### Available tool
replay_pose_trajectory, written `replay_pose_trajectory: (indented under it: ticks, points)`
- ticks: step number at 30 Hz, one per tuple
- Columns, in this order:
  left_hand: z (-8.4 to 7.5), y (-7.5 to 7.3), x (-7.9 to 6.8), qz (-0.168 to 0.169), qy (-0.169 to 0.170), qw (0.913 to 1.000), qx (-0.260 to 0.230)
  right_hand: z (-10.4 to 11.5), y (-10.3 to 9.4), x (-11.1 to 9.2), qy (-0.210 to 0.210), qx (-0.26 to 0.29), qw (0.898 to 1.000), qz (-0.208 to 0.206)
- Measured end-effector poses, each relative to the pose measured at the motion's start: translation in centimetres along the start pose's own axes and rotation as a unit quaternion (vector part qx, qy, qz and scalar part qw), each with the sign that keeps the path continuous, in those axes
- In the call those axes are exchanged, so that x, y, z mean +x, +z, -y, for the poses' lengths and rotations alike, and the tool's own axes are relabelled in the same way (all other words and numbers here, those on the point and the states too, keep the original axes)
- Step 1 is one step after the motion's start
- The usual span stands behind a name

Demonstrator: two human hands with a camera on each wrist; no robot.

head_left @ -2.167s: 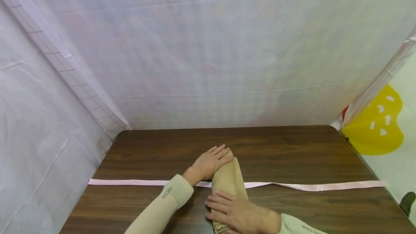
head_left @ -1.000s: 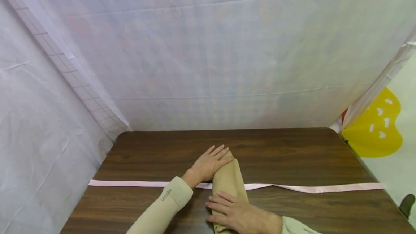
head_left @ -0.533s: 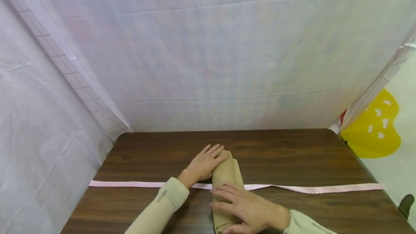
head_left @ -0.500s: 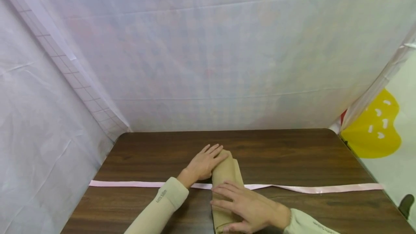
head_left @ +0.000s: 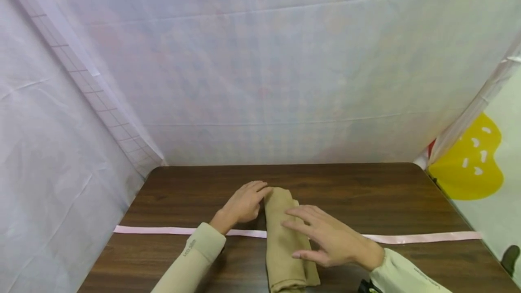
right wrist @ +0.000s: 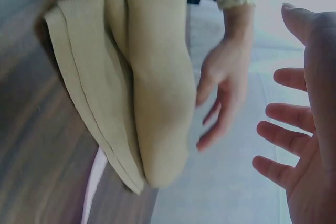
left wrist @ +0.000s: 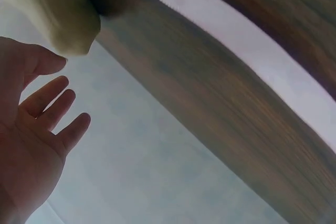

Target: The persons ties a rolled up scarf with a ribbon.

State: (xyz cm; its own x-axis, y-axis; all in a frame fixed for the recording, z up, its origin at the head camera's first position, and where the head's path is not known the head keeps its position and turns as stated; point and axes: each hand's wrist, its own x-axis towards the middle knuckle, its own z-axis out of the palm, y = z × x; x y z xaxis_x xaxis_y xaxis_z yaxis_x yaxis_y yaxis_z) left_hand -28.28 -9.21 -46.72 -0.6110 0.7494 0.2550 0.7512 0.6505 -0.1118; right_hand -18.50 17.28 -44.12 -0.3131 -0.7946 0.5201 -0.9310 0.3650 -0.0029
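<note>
A rolled tan cloth point(head_left: 283, 238) lies lengthwise on the table, with a flat flap along its right side. Across the table runs a pale pink ribbon point(head_left: 163, 230), passing beneath the roll. At the roll's far left end is my left hand point(head_left: 244, 202); its thumb and fingers stand apart in the left wrist view, close to the end of the cloth point(left wrist: 63, 14). My right hand point(head_left: 331, 238) hovers over the roll's right side, fingers spread. The right wrist view shows a gap between this hand point(right wrist: 315, 145) and the rolled cloth point(right wrist: 160, 77).
The dark wood table point(head_left: 195, 193) ends at a white sheet point(head_left: 260, 80) behind it, and another sheet point(head_left: 49, 157) hangs on the left. Beyond the right edge is a yellow shape point(head_left: 468, 166) on a pale surface.
Both hands have lifted from pressing on the cloth. The right moved up and to the right, uncovering the near end of the roll; the left slid slightly left.
</note>
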Motion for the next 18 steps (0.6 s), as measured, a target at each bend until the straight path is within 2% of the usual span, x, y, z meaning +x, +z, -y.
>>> replay_pose_trajectory:
  ticks: [3,5,11,14,18]
  points:
    - [0.5,-0.5,-0.6,-0.025,0.004,0.9991,-0.034,-0.7,-0.7,-0.4,0.019,-0.002,1.0,-0.004]
    - [0.8,-1.0,-1.1,-0.028,0.002,0.9979,-0.059,-1.1,-1.1,-0.6,0.033,0.001,0.999,-0.007]
    - [1.6,-1.8,-2.5,-0.002,-0.031,0.9937,-0.107,-2.3,-2.1,-1.6,0.094,0.013,0.995,0.011]
    - [1.9,-2.1,-3.1,0.01,-0.05,0.9891,-0.138,-2.6,-2.5,-2.0,0.127,0.022,0.991,0.024]
    - [2.3,-2.5,-4.0,0.021,-0.074,0.9807,-0.18,-3.2,-2.8,-2.5,0.156,0.033,0.987,0.02]
